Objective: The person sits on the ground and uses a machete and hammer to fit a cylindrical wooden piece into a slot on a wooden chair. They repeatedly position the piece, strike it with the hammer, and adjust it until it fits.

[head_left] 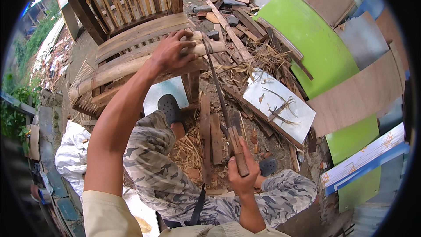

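- Pole (131,68): pale, round bamboo, laid slantwise across a slatted wooden chair (127,22); its right end is pressed down by the left hand (173,52), whose fingers are clenched over it.
- Blade (215,83): long, narrow and dark, held nearly upright with its tip touching the pole's right end, just beside the left hand.
- Handle (238,151): wooden, grasped in a closed fist by the right hand (243,171), low in the middle of the view.
- Legs: clad in camouflage trousers (162,175); a dark clog (169,107) is worn on the left foot, planted below the chair on a pale board.
- Ground: littered with straw (188,149), wood offcuts (228,22) and planks.
- White panel (280,105): lying flat to the right of the blade, strewn with thin strips.
- Green sheet (315,44): leaning at the upper right among plywood boards.
- White sack (70,153): lying at the lower left.
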Demonstrator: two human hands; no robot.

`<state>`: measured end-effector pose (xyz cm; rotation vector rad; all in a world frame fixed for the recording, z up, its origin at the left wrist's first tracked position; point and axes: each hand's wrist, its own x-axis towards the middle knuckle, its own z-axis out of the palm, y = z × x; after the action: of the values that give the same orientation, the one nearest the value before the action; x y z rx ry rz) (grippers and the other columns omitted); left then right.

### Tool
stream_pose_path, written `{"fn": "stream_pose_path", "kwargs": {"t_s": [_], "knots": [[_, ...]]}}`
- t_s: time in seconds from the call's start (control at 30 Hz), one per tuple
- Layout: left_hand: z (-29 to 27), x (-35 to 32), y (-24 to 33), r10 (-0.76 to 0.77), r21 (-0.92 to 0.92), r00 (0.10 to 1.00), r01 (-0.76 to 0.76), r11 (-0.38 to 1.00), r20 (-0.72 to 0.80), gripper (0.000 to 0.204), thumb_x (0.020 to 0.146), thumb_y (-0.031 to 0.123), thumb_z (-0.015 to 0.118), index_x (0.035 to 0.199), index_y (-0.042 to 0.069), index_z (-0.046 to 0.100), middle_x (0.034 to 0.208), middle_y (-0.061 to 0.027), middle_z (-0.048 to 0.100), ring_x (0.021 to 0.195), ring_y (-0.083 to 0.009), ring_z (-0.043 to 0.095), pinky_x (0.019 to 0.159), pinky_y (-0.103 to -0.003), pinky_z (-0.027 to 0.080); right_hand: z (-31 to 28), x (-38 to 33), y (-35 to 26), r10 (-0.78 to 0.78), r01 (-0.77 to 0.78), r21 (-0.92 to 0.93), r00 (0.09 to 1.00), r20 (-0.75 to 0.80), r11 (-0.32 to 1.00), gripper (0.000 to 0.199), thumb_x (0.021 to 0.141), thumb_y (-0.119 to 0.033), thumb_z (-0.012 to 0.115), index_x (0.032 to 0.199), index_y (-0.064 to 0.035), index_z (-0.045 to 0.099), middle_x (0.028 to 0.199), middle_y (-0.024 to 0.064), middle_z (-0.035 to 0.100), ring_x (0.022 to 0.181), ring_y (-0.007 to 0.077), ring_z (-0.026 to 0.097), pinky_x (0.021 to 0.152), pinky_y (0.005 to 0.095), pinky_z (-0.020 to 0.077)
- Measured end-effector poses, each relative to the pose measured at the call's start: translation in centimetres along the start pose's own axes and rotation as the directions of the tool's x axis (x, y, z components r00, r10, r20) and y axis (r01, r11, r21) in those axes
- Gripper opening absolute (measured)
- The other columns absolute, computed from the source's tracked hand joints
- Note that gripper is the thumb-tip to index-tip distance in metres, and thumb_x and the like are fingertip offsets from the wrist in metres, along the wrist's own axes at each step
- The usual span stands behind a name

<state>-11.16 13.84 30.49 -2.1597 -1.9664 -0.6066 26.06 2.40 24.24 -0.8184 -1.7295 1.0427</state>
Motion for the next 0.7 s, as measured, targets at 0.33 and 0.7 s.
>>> {"fn": "stream_pose_path", "kwargs": {"t_s": [0.33, 0.7], "knots": [[0.6, -0.5, -1.0, 0.043, 0.089, 0.999, -0.041, 0.995, -0.018, 0.04, 0.087, 0.04, 0.075, 0.112, 0.009, 0.077, 0.138, -0.0144, 0.058, 0.126, -0.0374, 0.056, 0.105, -0.049, 0.046, 3.7, 3.7, 0.7, 0.1, -0.1, 0.014, 0.994, 0.047, 0.995, 0.056, 0.088, -0.001, 0.057, 0.145, 0.0002, 0.054, 0.106, 0.011, 0.074, 0.078, 0.0096, 0.065, 0.07, 0.0245, 0.0521], [0.6, 1.9, 0.9, 0.025, -0.01, 1.0, -0.026, 1.0, -0.018, 0.038, 0.089, 0.039, 0.074, 0.11, 0.007, 0.077, 0.139, -0.015, 0.058, 0.126, -0.0381, 0.057, 0.105, -0.05, 0.046, 6.1, 12.2, 2.4, 0.035, -0.034, 0.016, 0.998, -0.058, 0.999, 0.058, 0.085, -0.006, 0.061, 0.143, -0.0044, 0.058, 0.097, 0.0218, 0.074, 0.067, 0.0175, 0.068, 0.063, 0.0328, 0.0538]]}}
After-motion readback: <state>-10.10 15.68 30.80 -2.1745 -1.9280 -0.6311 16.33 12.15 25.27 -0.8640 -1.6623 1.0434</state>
